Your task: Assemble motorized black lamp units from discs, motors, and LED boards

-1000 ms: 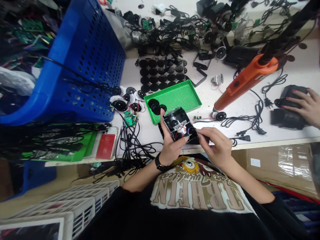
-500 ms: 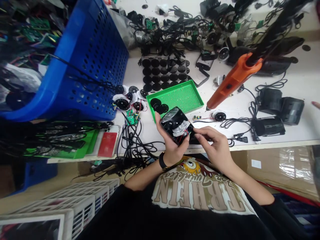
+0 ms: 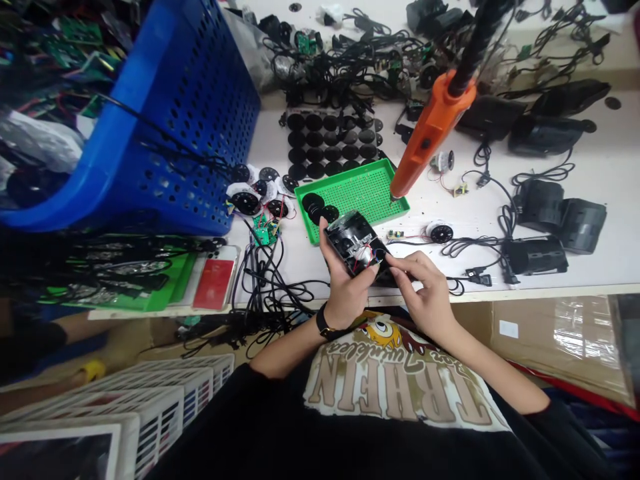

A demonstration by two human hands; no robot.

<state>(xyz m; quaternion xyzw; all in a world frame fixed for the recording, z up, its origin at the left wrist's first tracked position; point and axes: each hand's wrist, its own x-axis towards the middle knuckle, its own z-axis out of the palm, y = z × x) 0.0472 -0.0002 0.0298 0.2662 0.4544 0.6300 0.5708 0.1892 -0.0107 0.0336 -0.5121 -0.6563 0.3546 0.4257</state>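
One driver (image 3: 433, 130) swung left

Its tip now hangs over the tray (image 3: 367, 197); half a second ago it was over the surface (image 3: 480, 217) beside it. A co-worker's fingertip has left view. The left hand's (image 3: 349, 297) grip wraps the open case (image 3: 353, 232), nearer than the tray; the right hand's (image 3: 427, 290) nearly closes at its edge, any hold unclear. Upside-down shirt (image 3: 400, 380) print includes "Twinkles".

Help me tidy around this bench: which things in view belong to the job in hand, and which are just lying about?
Likely in the job:
Black housing, held in the left grip, right grip at its edge
Orange tool, probably
Green tray, probably

Seemingly lying about:
Red phone-like item
Cardboard box
White crates
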